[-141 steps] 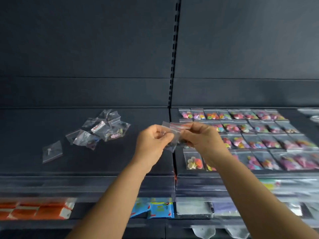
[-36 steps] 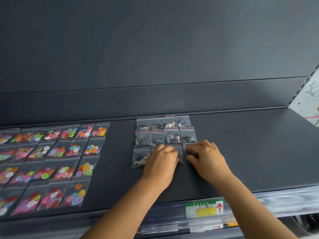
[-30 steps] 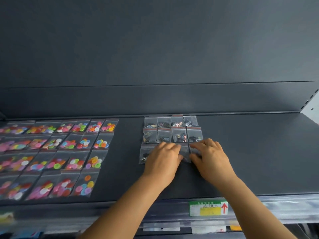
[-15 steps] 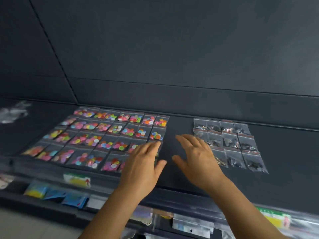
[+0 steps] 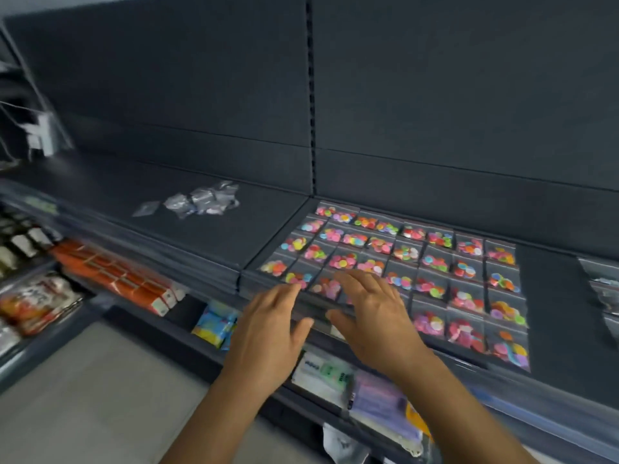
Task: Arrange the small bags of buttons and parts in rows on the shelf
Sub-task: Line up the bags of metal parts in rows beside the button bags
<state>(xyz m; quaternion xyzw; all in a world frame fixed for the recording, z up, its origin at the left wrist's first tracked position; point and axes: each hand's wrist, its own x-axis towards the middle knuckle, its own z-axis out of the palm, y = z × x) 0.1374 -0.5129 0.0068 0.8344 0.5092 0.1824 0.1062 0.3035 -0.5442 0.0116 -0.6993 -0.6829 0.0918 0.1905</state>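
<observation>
Both hands hover with fingers spread, holding nothing, the left hand (image 5: 268, 333) and right hand (image 5: 375, 316) above the front edge of a dark shelf (image 5: 207, 236). Bags of colourful buttons (image 5: 412, 272) lie in neat rows just beyond the fingertips. A loose pile of clear bags (image 5: 204, 199) sits further left.

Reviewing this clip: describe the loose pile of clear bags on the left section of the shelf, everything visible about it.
The loose pile of clear bags is a small unsorted heap of shiny transparent plastic pouches, overlapping at odd angles, not in rows. One bag lies flat, apart, just left of it. Motion blur hides the contents. The pile sits toward the back of the dark shelf, left of the upright divider. Neither hand touches it.
</observation>
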